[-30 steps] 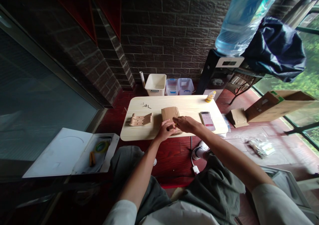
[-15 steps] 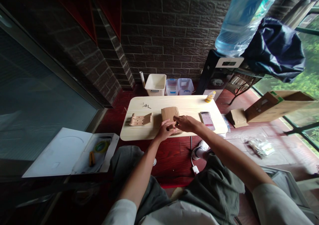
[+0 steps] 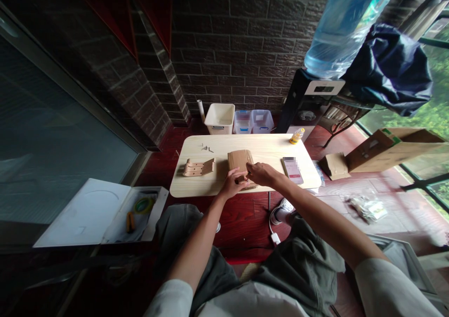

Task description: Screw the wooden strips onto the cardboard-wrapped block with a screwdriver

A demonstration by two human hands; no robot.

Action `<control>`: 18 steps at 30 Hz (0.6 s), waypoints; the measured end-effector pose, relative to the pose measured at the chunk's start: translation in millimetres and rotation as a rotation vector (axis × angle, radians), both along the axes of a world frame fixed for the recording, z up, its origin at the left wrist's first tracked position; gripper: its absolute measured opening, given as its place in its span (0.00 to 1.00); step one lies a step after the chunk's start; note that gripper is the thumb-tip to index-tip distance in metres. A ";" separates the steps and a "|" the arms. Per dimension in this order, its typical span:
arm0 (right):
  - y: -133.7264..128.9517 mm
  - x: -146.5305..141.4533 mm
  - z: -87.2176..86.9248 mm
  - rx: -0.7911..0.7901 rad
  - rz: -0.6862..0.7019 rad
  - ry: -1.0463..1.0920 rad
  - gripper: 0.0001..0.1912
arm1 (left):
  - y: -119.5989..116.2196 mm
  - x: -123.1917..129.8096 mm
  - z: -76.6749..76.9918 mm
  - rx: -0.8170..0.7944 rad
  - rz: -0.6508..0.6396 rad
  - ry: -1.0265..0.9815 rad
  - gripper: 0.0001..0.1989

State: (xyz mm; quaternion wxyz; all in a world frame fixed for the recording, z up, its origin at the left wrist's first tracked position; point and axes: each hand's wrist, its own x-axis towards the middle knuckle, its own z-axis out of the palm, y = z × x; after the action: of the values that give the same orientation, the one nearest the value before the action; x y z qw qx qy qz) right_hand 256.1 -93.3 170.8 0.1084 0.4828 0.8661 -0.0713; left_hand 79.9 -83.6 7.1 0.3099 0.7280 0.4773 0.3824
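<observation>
With the fingers of our left hand (image 3: 232, 184) we are gripping a small brown block (image 3: 240, 179), thumb on the near side and fingertips on the far side. Our right hand (image 3: 261, 174) is touching or nearly touching it from the other side, its fingers clenching around a narrow dark item (image 3: 249, 165); they are hiding most of it, so we cannot tell what it is. Directly under and just beyond our fingertips, a curved brown wooden panel (image 3: 240, 158) is lying on the pale table (image 3: 261, 144), its near end disappearing partly behind both hands.

Left of our fingers, a notched wooden part (image 3: 199, 168) with dark holes is resting apart from the panel. Farther off, beyond that part, loose screws (image 3: 206, 148) are lying in a little scatter. Right of our fingers, near the right forearm, a phone (image 3: 293, 173) is lying face up, and beyond it a bottle with a yellow base (image 3: 297, 136) is standing near the far edge.

Past the table, straight out from our fingers, a cream bin (image 3: 220, 129) and two clear tubs are standing side by side before the brick wall (image 3: 238, 50). Well left of our fingers and nearer our body, a white case (image 3: 84, 214) is lying open, holding an orange item (image 3: 130, 222).
</observation>
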 end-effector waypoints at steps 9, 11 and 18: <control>0.8 5.5 1.5 0.001 0.104 0.069 0.14 | 2.8 -0.1 -3.6 0.000 -0.021 0.002 0.19; 2.9 5.2 -0.7 -0.004 0.100 0.065 0.13 | 2.5 -0.2 -2.1 0.003 -0.032 0.006 0.18; 4.8 6.7 -5.2 0.016 0.037 0.035 0.17 | -1.0 -0.3 5.7 -0.023 -0.011 0.013 0.23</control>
State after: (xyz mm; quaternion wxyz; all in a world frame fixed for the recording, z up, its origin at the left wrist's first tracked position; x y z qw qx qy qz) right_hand 262.8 -88.5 165.7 0.0908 0.4664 0.8770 -0.0709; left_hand 79.6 -84.6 12.8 0.3172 0.7295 0.4797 0.3702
